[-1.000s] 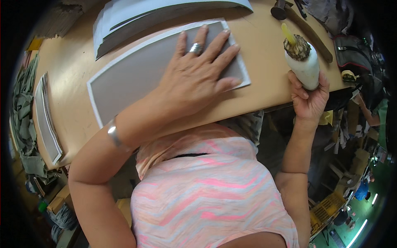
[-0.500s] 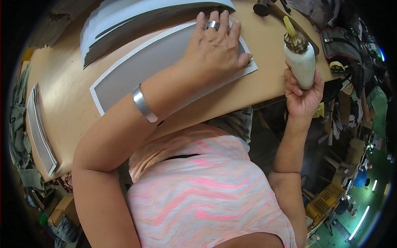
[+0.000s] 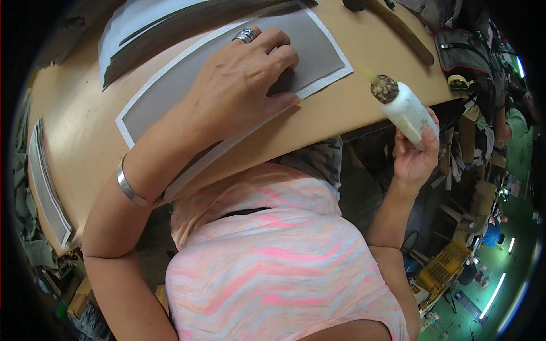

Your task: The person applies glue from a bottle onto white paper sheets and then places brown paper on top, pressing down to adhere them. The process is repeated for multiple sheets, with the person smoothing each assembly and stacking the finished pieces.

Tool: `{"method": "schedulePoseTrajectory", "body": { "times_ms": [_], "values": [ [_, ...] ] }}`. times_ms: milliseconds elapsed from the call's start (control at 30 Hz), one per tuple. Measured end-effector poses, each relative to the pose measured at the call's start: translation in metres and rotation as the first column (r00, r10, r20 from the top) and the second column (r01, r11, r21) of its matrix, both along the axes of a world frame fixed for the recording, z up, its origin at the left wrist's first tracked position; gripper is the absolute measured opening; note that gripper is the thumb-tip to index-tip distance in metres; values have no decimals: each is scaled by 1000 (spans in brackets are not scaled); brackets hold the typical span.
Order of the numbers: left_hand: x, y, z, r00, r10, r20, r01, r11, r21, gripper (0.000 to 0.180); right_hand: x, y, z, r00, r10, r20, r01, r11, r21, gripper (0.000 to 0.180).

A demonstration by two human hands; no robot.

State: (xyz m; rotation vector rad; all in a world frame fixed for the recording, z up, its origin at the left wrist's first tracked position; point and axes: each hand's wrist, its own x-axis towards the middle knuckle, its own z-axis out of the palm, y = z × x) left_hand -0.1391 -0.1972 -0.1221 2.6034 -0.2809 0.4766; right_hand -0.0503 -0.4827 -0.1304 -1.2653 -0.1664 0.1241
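Left hand, ringed, pressed flat with fingers slightly curled on a grey sheet with a white border, which lies slantwise across the tabletop. Right hand wrapped around a white bottle, held off the tabletop's near edge; its crusted nozzle tilts up and left toward the sheet's right corner without touching it. A silver bangle circles the left wrist. Further grey-and-white sheets are stacked at the far edge; another stack lies at the left end. A long wooden tool rests at the upper right. The tabletop is tan wood. Beyond its right edge: a dark bag, a yellow crate and green-lit floor.
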Motion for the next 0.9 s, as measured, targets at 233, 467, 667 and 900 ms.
{"method": "schedulePoseTrajectory", "body": {
  "times_ms": [233, 467, 667, 900],
  "values": [
    [1, -4, 0, 999, 19, -49, -18, 1000, 22, 22, -15, 7, 6, 977, -47, 208, 79, 986, -150, 37],
    [10, 3, -6, 999, 39, -28, -43, 984, -173, 17, -22, 20, 18, 933, -58, 356, 173, 938, -300, 40],
    [9, 8, 11, 962, -51, -267, -19, 967, -254, 17, -21, 24, 19, 861, -44, 507, 315, 829, -463, 41],
    [6, 6, 18, 961, -77, -265, -6, 954, -298, 19, -38, 25, 18, 869, 46, 492, 225, 849, -477, 44]
  ]
}}
